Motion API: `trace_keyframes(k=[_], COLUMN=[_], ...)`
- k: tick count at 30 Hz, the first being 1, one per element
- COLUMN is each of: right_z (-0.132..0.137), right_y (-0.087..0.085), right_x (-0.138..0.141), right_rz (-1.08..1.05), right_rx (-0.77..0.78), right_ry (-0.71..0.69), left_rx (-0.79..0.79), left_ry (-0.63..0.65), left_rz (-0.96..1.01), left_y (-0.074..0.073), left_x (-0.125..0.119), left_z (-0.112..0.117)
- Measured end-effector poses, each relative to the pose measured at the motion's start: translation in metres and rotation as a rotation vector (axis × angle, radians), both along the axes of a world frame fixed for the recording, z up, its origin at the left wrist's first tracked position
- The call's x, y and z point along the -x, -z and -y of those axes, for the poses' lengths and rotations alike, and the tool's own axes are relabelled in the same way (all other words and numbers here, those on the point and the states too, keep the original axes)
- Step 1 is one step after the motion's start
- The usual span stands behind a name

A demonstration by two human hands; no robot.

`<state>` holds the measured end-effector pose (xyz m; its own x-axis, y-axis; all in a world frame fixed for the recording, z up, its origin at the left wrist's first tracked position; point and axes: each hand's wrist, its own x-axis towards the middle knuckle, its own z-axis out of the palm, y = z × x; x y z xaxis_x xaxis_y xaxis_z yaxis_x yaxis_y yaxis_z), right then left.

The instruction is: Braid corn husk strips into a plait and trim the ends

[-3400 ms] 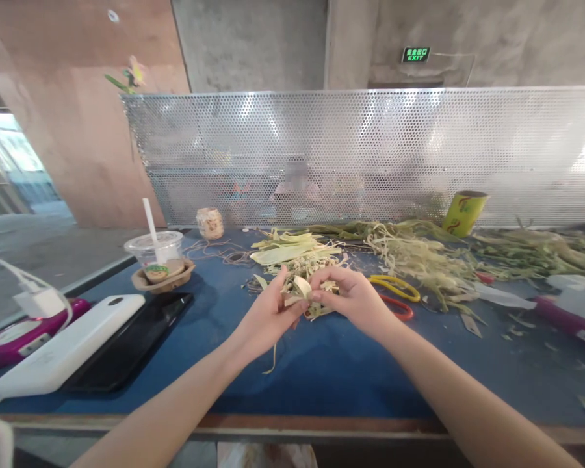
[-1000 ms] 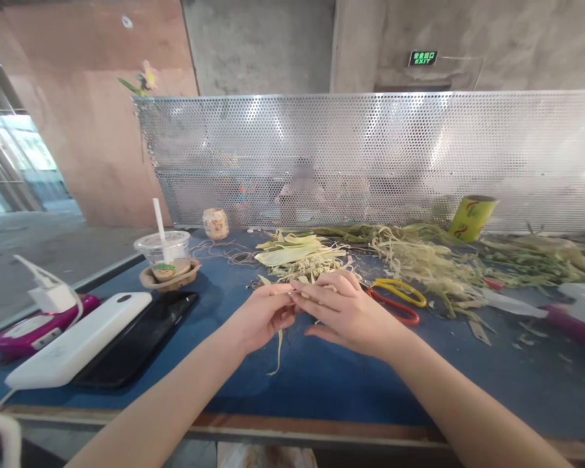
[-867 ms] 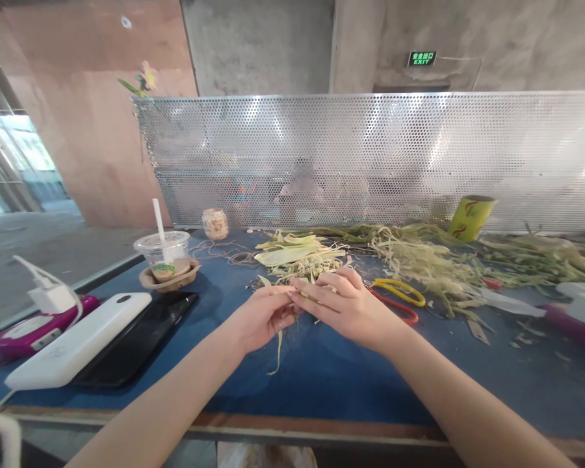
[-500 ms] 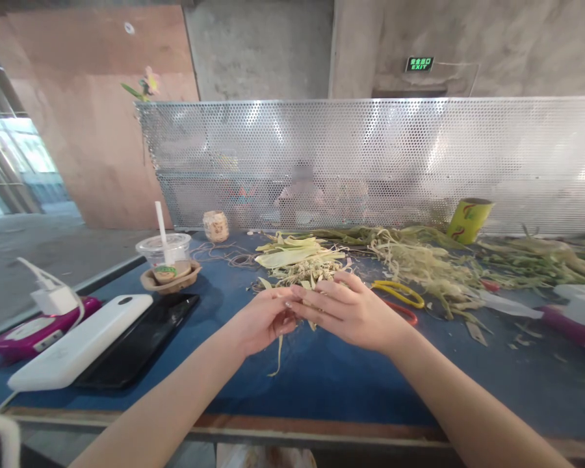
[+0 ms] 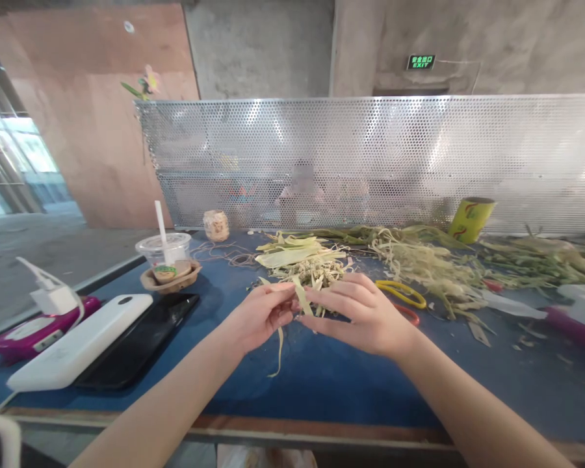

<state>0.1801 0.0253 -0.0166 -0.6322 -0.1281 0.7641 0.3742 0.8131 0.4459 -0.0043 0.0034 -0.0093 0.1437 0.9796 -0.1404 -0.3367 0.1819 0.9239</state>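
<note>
Frame centre: leaf strip (image 5: 299,300) held between both hands, above blue surface (image 5: 322,377). Grip of left hand (image 5: 260,315) clenched on strip, loose end hung below. Grip of right hand (image 5: 365,315) pinched on same strip, other fingers spread. Leaf pile (image 5: 307,266) seen just behind; scissors (image 5: 404,296) at right of hands.

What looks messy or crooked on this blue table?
The yellow tube at the back right stands tilted by the mesh screen. Loose leaf scraps lie scattered on the blue tabletop right of the scissors. The drink cup stands upright.
</note>
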Motion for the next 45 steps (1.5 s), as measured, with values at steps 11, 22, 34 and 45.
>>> trace_keyframes(k=[11,22,34,45], right_z=[-0.009,-0.005,-0.013,-0.014], right_y=[0.001,-0.005,0.013,0.018], right_x=[0.003,-0.005,0.01,0.019], right_rz=[0.001,0.014,-0.2,-0.312], right_rx=[0.6,0.646,1.563,1.476], right_ry=[-0.237,-0.277,-0.343,-0.158], left_rx=[-0.21,-0.337,-0.35,-0.48], left_ry=[-0.05,-0.22,-0.055,-0.139], left_rz=[-0.096,-0.248,-0.267,-0.326], left_y=[-0.006,-0.001,-0.001,-0.001], left_x=[-0.007,0.001,-0.004,-0.01], left_z=[0.01,0.006,0.01,0.013])
